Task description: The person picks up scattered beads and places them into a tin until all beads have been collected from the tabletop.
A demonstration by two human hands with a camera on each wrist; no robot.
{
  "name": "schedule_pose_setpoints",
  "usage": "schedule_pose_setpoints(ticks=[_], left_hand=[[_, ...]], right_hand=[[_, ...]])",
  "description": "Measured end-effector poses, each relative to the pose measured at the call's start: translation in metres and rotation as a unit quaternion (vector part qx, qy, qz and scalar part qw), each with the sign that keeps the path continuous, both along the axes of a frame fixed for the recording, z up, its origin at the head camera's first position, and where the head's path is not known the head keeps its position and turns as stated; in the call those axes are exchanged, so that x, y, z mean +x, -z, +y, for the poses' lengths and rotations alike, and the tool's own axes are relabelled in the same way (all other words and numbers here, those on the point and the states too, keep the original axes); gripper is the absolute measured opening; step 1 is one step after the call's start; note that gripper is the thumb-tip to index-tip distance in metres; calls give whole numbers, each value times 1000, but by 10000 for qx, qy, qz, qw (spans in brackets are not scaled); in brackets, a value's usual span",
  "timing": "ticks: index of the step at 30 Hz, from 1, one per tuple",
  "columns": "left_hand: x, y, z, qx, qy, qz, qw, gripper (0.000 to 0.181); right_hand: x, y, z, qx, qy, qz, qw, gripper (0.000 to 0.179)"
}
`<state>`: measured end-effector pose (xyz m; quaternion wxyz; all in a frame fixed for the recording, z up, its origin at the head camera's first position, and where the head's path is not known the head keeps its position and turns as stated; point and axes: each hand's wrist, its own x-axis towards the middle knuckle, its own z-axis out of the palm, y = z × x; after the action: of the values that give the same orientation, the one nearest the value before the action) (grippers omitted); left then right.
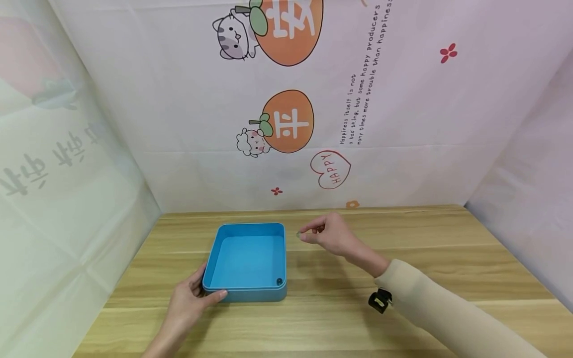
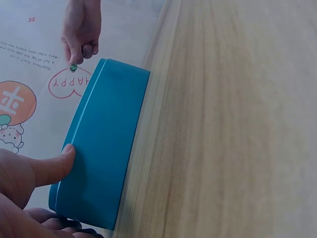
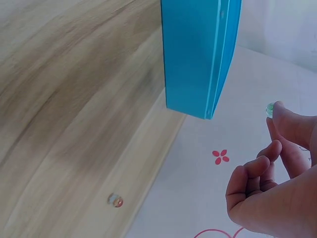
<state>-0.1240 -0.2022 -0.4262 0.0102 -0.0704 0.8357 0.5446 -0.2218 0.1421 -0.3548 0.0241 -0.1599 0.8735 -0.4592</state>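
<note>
A blue open-topped box stands on the table, with a dark marble in its near right corner. My left hand grips the box's near left corner, thumb on the front wall and fingers along the left side. To the right of the box, my right hand pinches a clear greenish marble between thumb and forefinger, raised above the table. The other fingers of that hand are curled. In the right wrist view, a clear marble with orange in it lies on the table.
The wood-grain table reaches back to a white printed cloth hanging behind it. More cloth hangs at the left and right sides. A small black device sits at the right sleeve's cuff.
</note>
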Motion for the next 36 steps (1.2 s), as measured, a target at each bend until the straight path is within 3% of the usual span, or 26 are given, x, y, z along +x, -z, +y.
schedule_pose_setpoints(ticks=[21,36], left_hand=[[2,-1,-1,19,19,55,10000,100],[2,-1,-1,-21,9,75,10000,99]], right_hand=[[-1,-10,-44,-31,-359,76,9993,9],[-6,-2,-76,-259,-514,-21,9983,10]])
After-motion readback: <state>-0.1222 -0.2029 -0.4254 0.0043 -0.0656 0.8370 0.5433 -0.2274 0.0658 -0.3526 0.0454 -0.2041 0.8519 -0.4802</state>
